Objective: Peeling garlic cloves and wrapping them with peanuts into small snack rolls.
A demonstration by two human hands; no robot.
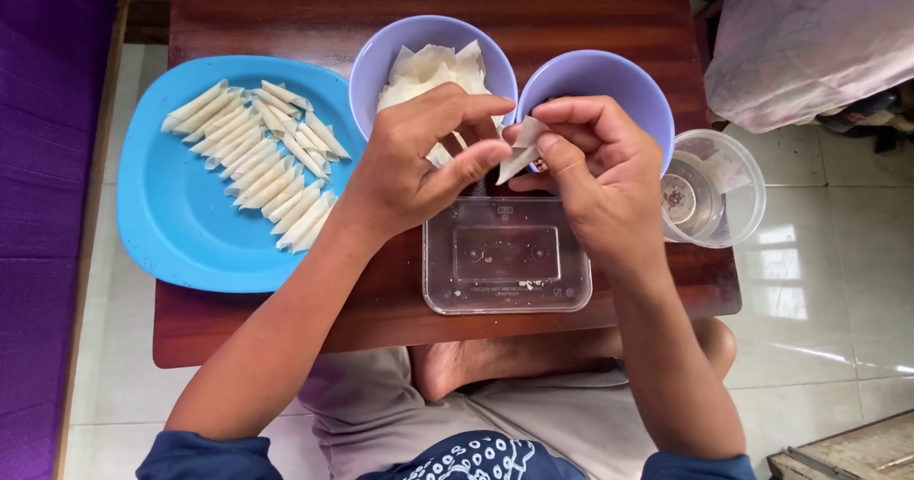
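Both hands meet over a small dark wooden table [286, 318]. My left hand [419, 161] and my right hand [581, 161] pinch a small white dough wrapper [519, 156] between their fingertips, folding it. A bit of filling shows at its edge. Right behind the hands stand two lilac bowls: the left bowl [381, 61] holds a stack of white wrappers [433, 70], and my right hand hides the inside of the right bowl [619, 75]. Below the hands lies a clear rectangular plastic container [505, 261].
A blue round tray [181, 223] at the left carries several rolled white pastries [257, 161] in rows. A clear plastic cup [714, 190] sits at the table's right edge. A purple cushion [43, 156] runs along the left, pale cloth [809, 42] at top right, white floor tiles around.
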